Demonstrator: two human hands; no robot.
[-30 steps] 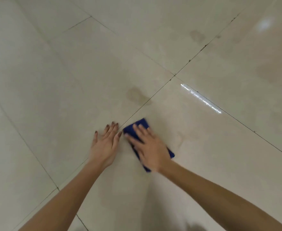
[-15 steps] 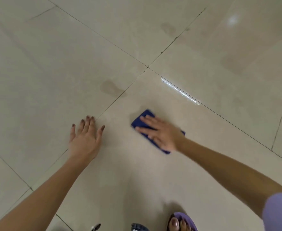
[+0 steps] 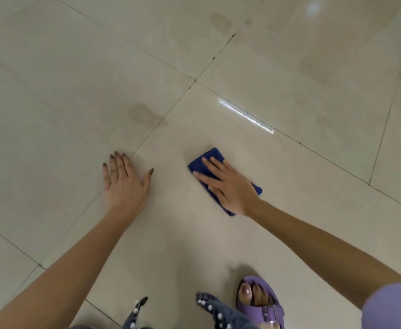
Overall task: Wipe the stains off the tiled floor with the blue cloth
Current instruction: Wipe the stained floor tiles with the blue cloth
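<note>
A: Pressing flat, that's what I see: the right hand (image 3: 228, 186) lies palm-down on the folded dark-blue terry cloth (image 3: 209, 157), fingers spread and pointing away to the upper left, nothing curled around it.

B: And where does the cloth sit?

A: On the glossy cream tiled floor (image 3: 289, 222), in the big tile nearest the person, right of the grout line. One blue corner pokes out past the fingertips, another behind the wrist.

B: How would you expect it to handle?

A: Soft and light, I'd judge, limp enough to bunch if only pinched by a corner. The tile looks slick, so the cloth should glide easily. A flat palm over its middle seems the sound hold, with the weight keeping the folds together.

B: The other hand?

A: The left hand (image 3: 126, 184) is empty, splayed open on the floor just beside the grout line, thumb out toward the cloth, well apart from it. It looks like a brace for a crouching body; both forearms reach forward from below.

B: Any marks left?

A: A brownish smudged stain (image 3: 145, 115) lies beyond the left hand, near the grout line, untouched by the cloth. Fainter patches (image 3: 315, 68) show farther off. A purple open-toed sandal (image 3: 261, 302) sits at the bottom edge.
</note>
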